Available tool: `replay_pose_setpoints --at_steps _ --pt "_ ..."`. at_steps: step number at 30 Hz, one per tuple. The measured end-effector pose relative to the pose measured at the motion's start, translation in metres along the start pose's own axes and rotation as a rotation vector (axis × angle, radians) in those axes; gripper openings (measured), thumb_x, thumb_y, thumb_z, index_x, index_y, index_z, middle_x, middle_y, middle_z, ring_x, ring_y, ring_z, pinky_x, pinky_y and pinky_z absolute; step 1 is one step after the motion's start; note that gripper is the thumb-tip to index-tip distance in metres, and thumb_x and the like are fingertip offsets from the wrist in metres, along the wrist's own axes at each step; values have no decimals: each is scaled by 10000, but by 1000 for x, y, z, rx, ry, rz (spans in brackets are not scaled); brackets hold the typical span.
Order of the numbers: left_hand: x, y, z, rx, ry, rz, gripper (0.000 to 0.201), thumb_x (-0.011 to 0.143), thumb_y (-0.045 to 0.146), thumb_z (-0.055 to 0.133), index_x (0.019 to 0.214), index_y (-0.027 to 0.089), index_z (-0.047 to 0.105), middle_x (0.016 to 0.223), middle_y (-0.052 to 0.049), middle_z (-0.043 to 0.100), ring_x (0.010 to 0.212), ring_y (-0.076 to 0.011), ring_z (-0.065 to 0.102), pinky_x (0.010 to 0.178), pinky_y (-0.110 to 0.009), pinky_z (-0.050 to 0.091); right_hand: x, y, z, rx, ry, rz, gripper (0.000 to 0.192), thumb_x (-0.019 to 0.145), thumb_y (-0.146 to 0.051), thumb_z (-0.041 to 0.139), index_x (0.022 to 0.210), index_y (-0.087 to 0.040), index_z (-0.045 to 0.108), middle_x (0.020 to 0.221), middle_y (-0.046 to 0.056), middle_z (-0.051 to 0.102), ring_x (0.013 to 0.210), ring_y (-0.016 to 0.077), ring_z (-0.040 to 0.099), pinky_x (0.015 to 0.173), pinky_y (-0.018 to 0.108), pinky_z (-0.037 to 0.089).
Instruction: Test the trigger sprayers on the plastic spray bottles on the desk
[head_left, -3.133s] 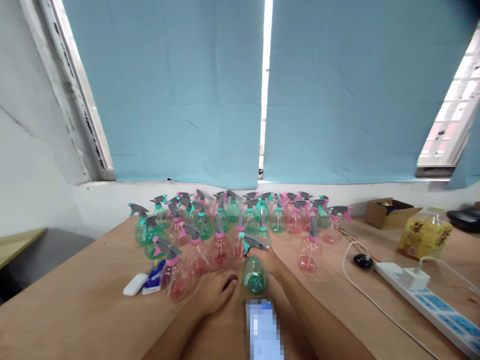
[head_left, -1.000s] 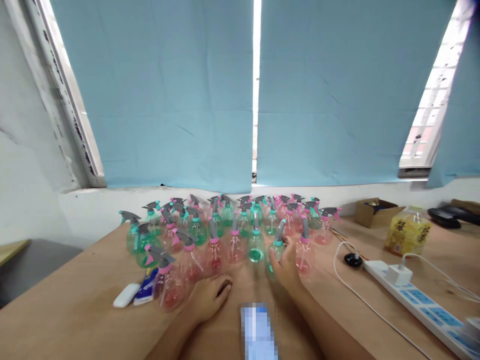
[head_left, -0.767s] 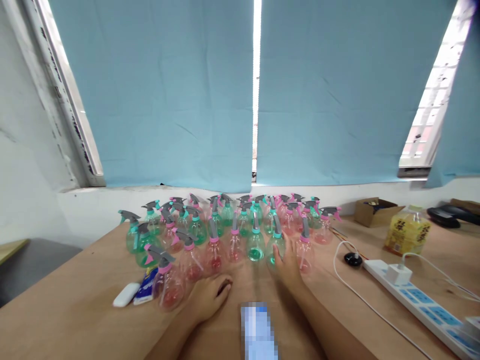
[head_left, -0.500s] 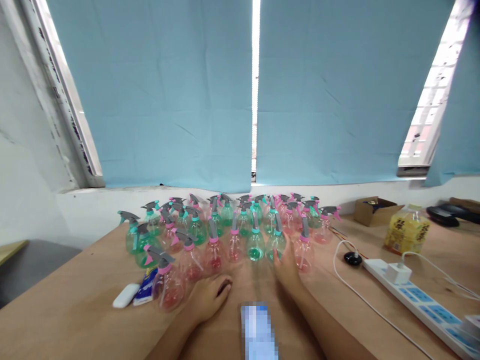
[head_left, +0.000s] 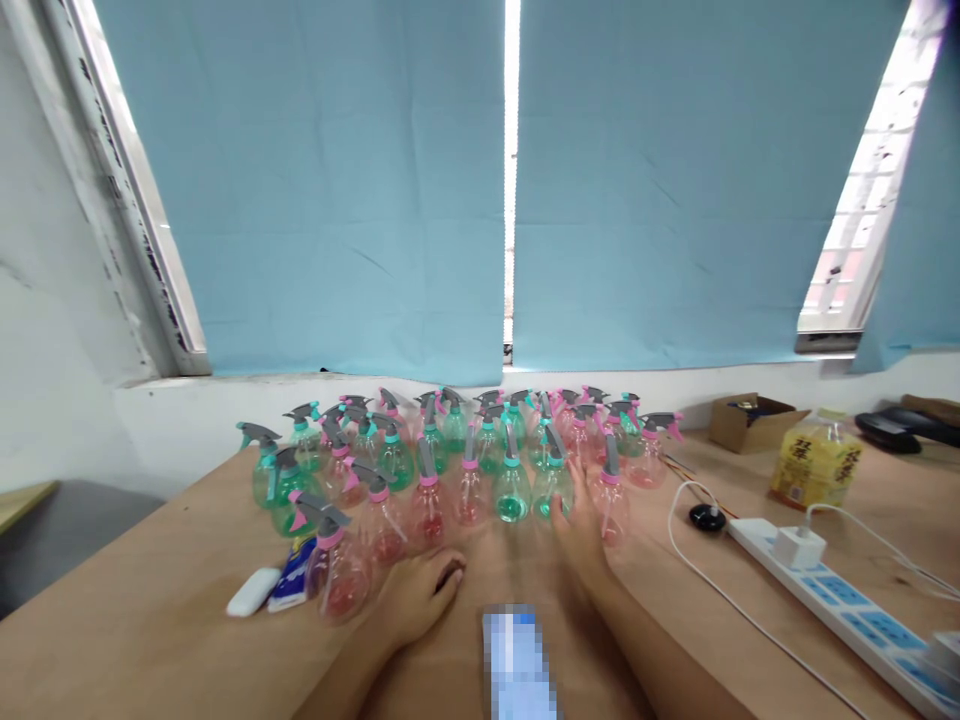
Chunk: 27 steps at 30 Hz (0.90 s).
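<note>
My right hand (head_left: 581, 530) reaches to the front row of spray bottles, its fingers extended and apart. Its thumb and fingers are at the right side of a green spray bottle (head_left: 553, 490) with a grey trigger head, which stands upright; light contact cannot be ruled out. Just right of that hand is a pink spray bottle (head_left: 611, 510). My left hand (head_left: 416, 595) rests on the table with its fingers curled in and nothing visible in them. Beside it, at the left, stands another pink spray bottle (head_left: 341, 580). Several more green and pink bottles fill the rows behind.
A phone (head_left: 519, 665) with a blurred screen lies between my forearms. At left are a white case (head_left: 253, 591) and a blue packet (head_left: 293, 575). On the right lie a power strip (head_left: 840, 600), a black puck (head_left: 706, 517), a cardboard box (head_left: 754, 425) and a yellow-labelled bottle (head_left: 816, 465).
My right hand has shifted slightly right, and its thumb now covers less of the green spray bottle. That bottle's head has turned or tilted a little. The left hand stays where it was.
</note>
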<state>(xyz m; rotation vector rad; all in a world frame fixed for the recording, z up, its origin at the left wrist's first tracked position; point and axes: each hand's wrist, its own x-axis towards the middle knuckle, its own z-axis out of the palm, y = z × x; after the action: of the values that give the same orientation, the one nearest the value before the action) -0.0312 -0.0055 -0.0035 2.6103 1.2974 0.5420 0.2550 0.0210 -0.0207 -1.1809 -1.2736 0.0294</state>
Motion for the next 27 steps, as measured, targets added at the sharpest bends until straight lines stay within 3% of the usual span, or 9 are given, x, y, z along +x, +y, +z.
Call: replay_pose_setpoints --at_steps 3,6,9,11,14,17,22,27 --pt "0 -1 0 -1 -3 -4 248 989 361 423 1094 292 637 1099 13 735 989 -210 684 836 -298 465 4 -15 -14 30 11 -118 488 916 -190 443 1402 -213 488 1472 114 482 1414 255 391 1152 496 340" --pt "0 -1 1 -6 4 -7 253 991 362 421 1109 299 636 1117 13 733 996 -215 682 851 -304 463 13 -24 -35 9 19 -393 397 904 -143 452 1274 -214 579 1359 127 578 1338 271 490 1090 491 416" --pt "-1 0 1 -6 1 -8 256 989 365 422 1106 298 640 1117 12 734 996 -218 683 845 -303 466 28 -21 -52 -105 223 -473 413 874 -166 526 1286 -198 543 1348 154 554 1324 312 484 1074 547 397" --pt "-1 1 0 -5 -4 -9 259 988 370 422 1097 293 643 1109 9 736 992 -219 684 838 -302 468 38 -11 -58 -222 353 -427 453 856 -241 586 1299 -173 519 1324 179 539 1298 341 480 1064 590 368" --pt "-1 3 -2 -8 -1 -14 271 987 379 416 1097 290 648 1100 2 739 983 -217 685 838 -299 471 46 11 -59 -352 401 -293 555 841 -372 622 1327 -139 489 1292 205 534 1261 371 472 1045 623 335" --pt "-1 4 -3 -14 9 -10 286 989 385 406 1100 290 652 1096 -2 740 982 -217 684 838 -298 475 45 30 -57 -329 362 -144 656 820 -445 631 1367 -131 452 1293 209 533 1199 360 506 1000 568 391" --pt "0 3 -3 -14 6 -16 273 982 385 421 1088 292 654 1094 2 738 983 -213 686 830 -293 478 42 40 -57 -208 253 54 716 785 -393 615 1432 -170 406 1295 175 564 900 253 614 850 423 493" --pt "-1 3 -3 -8 3 -11 274 991 378 410 1090 302 653 1107 13 735 999 -209 684 840 -289 473 37 34 -60 -220 189 62 632 718 -295 591 1336 -170 547 913 61 666 753 216 602 755 351 504"
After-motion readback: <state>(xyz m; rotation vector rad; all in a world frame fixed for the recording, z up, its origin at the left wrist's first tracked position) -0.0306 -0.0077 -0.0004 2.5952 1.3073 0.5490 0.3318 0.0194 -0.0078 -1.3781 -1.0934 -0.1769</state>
